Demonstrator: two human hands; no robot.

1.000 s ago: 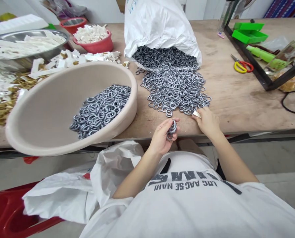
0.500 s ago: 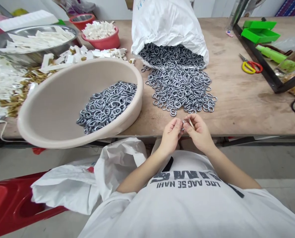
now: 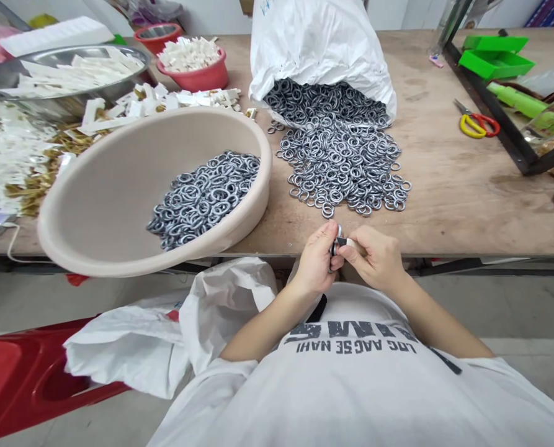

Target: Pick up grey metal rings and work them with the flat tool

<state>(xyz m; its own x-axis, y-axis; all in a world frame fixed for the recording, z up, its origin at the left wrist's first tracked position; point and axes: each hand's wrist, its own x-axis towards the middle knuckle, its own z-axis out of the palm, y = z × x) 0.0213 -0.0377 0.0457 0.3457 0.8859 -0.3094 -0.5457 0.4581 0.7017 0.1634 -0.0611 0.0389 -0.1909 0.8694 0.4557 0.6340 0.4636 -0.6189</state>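
At the table's front edge my left hand [image 3: 316,259] is closed around a few grey rings [image 3: 339,230], pinched between thumb and fingers. My right hand [image 3: 378,256] grips a small knife [image 3: 342,241] with a dark blade and pale handle; its tip meets the rings. Just beyond both hands a loose pile of grey rings [image 3: 346,161] spreads over the table, spilling from a white sack [image 3: 318,43]. To the left a large beige basin [image 3: 95,167] leans over the edge, with many more rings [image 3: 211,195] inside it.
White plastic pieces fill a steel bowl [image 3: 137,62] and a red bowl [image 3: 216,76] at the back left. Scissors [image 3: 479,124] lie right, beside a black metal frame [image 3: 504,118] and green trays [image 3: 495,62]. A red stool [image 3: 16,385] and white sack [image 3: 132,347] are below.
My right hand has turned, bringing the knife's dark blade against the rings in my left hand. The view has shifted slightly; the pile and basin look unchanged.
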